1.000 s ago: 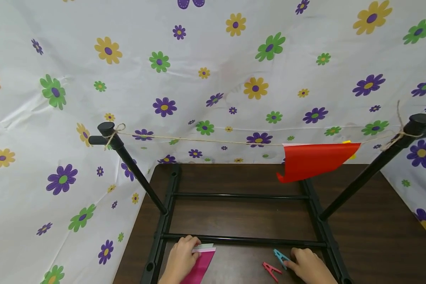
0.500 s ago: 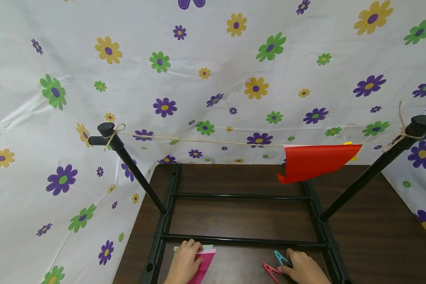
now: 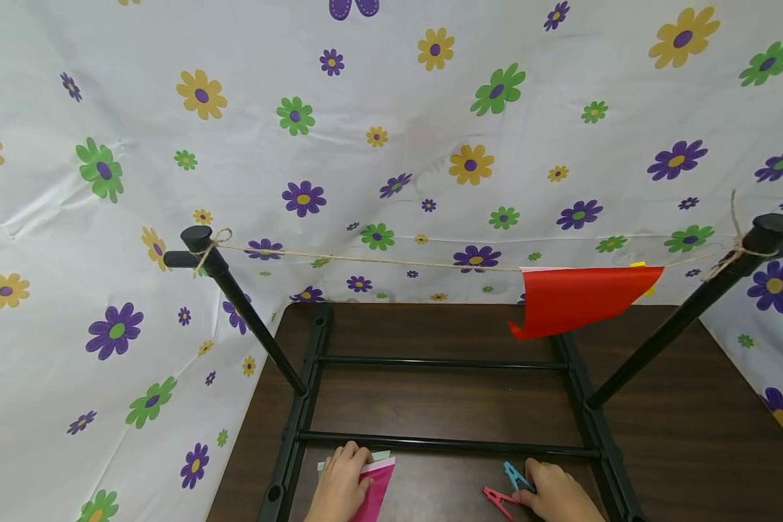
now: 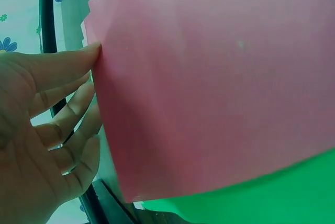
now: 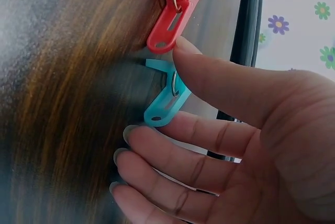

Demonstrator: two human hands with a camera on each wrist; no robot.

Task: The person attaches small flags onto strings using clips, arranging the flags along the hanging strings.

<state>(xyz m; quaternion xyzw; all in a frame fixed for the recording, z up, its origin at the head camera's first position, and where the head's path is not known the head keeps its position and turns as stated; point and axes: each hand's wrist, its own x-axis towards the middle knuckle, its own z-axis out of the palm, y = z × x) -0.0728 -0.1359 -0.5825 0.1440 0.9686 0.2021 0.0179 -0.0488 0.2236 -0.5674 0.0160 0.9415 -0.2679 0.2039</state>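
Note:
My left hand [image 3: 342, 486] pinches the edge of a pink paper sheet [image 3: 377, 487], thumb on its face and fingers behind. In the left wrist view the pink sheet [image 4: 220, 88] fills much of the picture, with a bright green sheet [image 4: 251, 198] under it. My right hand [image 3: 557, 493] lies at two small plastic clothespins on the tabletop. Its thumb tip touches the red clothespin [image 5: 170, 22]. Between thumb and index finger sits the blue clothespin [image 5: 167, 101], and the other fingers are loosely bent.
A black frame [image 3: 444, 441] with two slanting posts stands on the brown table [image 3: 444, 395]. A string [image 3: 365, 258] runs between the post tops. From its right part hangs a red paper flag [image 3: 581, 301] beside a yellow clip [image 3: 638, 264]. A flower-printed sheet [image 3: 235, 159] backs everything.
My right hand has shifted slightly left, its thumb going from the blue clothespin to the red one. My left hand has slid a little along the paper. Both clothespins stay in place.

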